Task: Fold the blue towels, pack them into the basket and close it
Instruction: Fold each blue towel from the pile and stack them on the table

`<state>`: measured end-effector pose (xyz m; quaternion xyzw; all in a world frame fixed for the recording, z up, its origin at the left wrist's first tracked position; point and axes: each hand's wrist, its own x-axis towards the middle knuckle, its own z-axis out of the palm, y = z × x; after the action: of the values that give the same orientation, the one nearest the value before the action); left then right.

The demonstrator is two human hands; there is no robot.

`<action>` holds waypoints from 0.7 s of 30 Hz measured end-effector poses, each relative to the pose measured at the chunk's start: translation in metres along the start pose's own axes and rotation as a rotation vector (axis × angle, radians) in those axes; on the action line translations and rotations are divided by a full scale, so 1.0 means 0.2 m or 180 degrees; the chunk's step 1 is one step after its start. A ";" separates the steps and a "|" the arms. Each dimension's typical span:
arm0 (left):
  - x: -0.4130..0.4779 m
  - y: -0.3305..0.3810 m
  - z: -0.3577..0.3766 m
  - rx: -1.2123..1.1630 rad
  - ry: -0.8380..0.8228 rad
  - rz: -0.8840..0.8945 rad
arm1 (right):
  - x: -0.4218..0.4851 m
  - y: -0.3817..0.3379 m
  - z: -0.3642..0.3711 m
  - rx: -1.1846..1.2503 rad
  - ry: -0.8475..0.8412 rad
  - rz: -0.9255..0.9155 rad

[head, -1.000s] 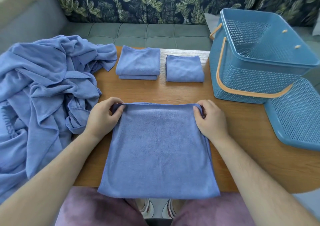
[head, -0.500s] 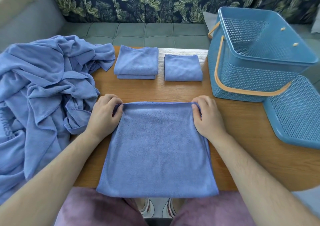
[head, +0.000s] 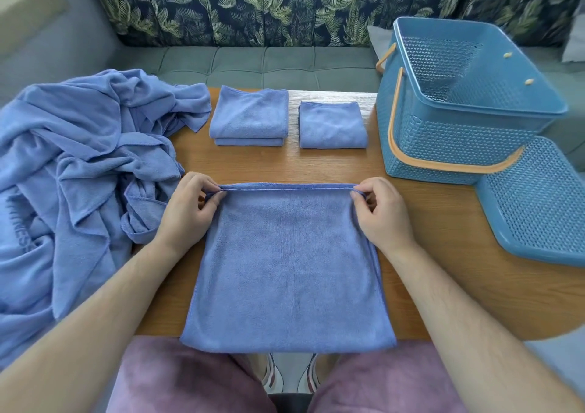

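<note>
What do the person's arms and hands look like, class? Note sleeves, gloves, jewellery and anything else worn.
The left hand and right hand are bare: no gloves, rings or watch show. Both forearms are uncovered, with fine hair and no sleeve in view. Lower down, mauve-pink legwear covers the lap.

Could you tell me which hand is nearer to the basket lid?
The right hand, pinching the far right corner of the towel, with the lid just to its right. The left hand pinches the opposite corner.
</note>
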<state>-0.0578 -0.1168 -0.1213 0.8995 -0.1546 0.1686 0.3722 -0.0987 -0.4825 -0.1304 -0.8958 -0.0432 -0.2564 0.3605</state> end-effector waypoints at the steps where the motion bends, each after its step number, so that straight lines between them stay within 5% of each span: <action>1: 0.00 0.01 0.00 -0.0037 0.0043 -0.0054 | 0.00 -0.01 -0.01 0.0010 0.0021 0.0036; 21: 0.25 0.59 -0.66 -0.0670 -0.0032 -0.0500 | 0.25 -0.48 -0.52 0.0742 0.0205 0.0758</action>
<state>-0.0858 -0.1094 0.0603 0.8657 -0.1024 0.1172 0.4758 -0.1244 -0.4865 0.0171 -0.8380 0.0454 -0.2337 0.4910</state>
